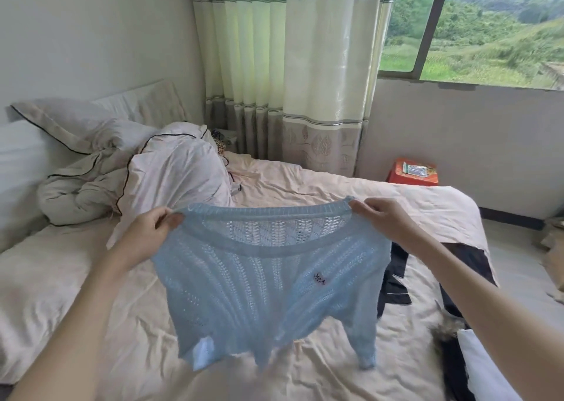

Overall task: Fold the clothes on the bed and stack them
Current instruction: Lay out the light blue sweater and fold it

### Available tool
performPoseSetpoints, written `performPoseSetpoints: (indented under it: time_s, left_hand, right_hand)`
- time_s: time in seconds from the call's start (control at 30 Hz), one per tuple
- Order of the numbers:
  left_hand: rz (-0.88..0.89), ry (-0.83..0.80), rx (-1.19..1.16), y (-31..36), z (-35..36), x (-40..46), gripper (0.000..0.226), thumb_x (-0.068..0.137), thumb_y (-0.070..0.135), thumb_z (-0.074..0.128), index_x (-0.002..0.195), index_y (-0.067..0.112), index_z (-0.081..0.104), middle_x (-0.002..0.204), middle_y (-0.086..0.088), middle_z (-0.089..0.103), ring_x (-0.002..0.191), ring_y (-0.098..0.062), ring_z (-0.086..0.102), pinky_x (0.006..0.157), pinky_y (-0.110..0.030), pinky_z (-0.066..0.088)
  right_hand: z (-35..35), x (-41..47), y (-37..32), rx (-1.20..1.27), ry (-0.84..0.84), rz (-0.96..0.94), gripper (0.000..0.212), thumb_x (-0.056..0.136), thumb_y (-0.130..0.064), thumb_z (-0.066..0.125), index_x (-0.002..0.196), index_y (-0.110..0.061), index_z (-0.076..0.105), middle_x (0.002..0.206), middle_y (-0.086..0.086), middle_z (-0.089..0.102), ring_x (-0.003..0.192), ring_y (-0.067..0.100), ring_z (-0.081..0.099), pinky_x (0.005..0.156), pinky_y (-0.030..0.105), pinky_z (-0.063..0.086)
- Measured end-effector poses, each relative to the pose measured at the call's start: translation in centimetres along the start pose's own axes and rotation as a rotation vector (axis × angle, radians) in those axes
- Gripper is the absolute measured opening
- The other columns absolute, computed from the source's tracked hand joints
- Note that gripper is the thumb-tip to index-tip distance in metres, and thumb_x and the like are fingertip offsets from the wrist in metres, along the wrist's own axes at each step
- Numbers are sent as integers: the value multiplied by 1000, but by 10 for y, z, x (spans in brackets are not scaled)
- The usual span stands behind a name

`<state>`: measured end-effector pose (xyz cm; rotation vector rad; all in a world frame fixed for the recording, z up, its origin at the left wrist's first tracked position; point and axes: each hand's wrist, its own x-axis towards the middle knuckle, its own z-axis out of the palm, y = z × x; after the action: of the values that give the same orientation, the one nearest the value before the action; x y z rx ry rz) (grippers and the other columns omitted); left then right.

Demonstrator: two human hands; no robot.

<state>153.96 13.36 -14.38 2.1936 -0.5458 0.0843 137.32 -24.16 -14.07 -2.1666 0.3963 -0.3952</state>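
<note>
Left hand (149,232) & right hand (384,220) each pinch the blue knit top (262,290) by its neckline, hanging over the bed (305,187).

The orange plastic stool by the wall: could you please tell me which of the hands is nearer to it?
The right hand, pinching the light blue knit sweater, is nearer the orange plastic stool, which stands beyond it. The left hand grips the sweater's opposite shoulder, farther away.

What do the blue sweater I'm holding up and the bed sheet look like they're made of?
Blue sweater: looks like thin open-knit yarn, since patterned holes show light through and the neckline is ribbed. Bed sheet: likely smooth matte woven cotton or a blend, with fine creases all over.
</note>
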Motion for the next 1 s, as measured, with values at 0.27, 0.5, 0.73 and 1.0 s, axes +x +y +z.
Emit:
performPoseSetpoints:
  time_s: [0.27,0.5,0.73,1.0]
  left_hand:
    - [-218,-130,-103,-28,-12,-55,10,92,4,56,90,2,65,83,-10,63,74,-16,52,66,-21,41]
    - [-251,74,57,26,-14,-124,20,88,16,65,82,-1,57,70,-7,51,67,-21,45,57,-26,31]
    - [-158,338,163,61,2,-246,21,96,29,51,90,9,49,67,-5,49,66,-28,46,56,-39,31]
    - [1,615,324,88,-34,-310,22,90,35,61,81,20,47,63,7,48,61,-23,46,52,-32,30]
  right_hand:
    - [-7,-39,9,156,-382,296,16,81,-2,68,91,10,66,81,16,63,77,25,56,70,31,46]
    - [-3,-79,6,-195,121,13,26,90,-23,62,68,-12,52,64,-2,49,67,20,45,50,18,28]
    - [-19,-167,18,-13,119,-67,24,90,-33,62,77,-13,59,68,-1,55,63,17,47,57,31,33]
    - [-43,-215,-14,-181,319,-387,27,91,-31,61,77,-8,60,72,-2,50,65,20,46,60,30,26]
